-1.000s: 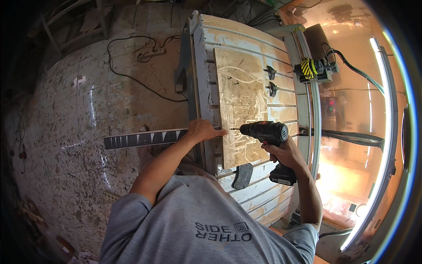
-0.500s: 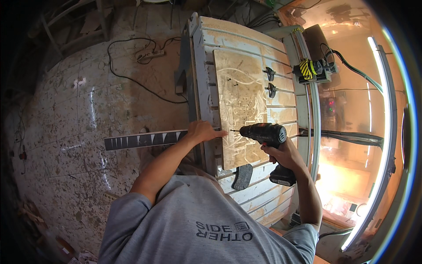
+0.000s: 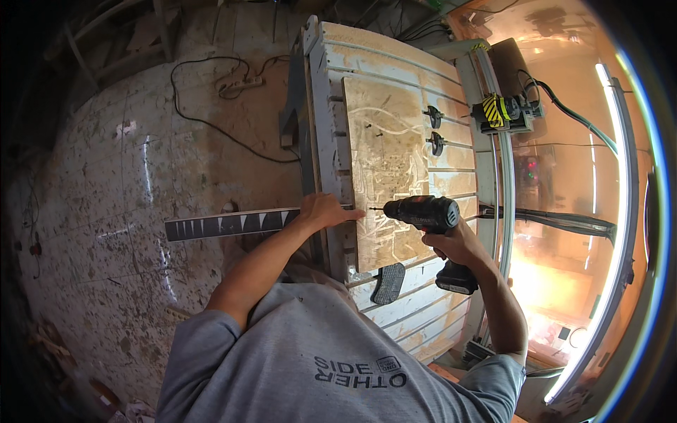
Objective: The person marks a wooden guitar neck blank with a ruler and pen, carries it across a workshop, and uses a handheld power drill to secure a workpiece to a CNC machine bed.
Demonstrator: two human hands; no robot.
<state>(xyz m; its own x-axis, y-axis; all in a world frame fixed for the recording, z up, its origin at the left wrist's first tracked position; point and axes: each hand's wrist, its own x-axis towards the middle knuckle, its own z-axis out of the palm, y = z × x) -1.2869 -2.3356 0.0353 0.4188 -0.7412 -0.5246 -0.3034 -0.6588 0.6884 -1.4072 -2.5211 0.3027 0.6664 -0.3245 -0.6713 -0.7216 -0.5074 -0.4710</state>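
Observation:
My right hand [image 3: 455, 243] is wrapped round the grip of a black cordless drill [image 3: 427, 213], its battery hanging below at the wrist. The drill lies level with its thin bit [image 3: 377, 209] pointing left. Just short of the bit tip, my left hand [image 3: 324, 211] is closed on a long flat strip [image 3: 233, 224], dark with white wedge shapes and a pale edge. That strip sticks out leftward past the table edge; its right end is hidden under my fingers. Beneath the hands lies a carved wooden board [image 3: 384, 155], marked with grooves and dust.
The slotted table [image 3: 444, 158] carries two black clamps [image 3: 435, 130] at the board's right edge and a dark textured pad [image 3: 388, 283] near me. A machine head [image 3: 501, 113] on a rail stands at the right. A power cable [image 3: 204, 123] loops over the floor at left.
My right forearm has swung slightly outward to the right, and the drill's battery end has shifted a little right with it. The strip's left end has moved slightly left. Both holds stay the same.

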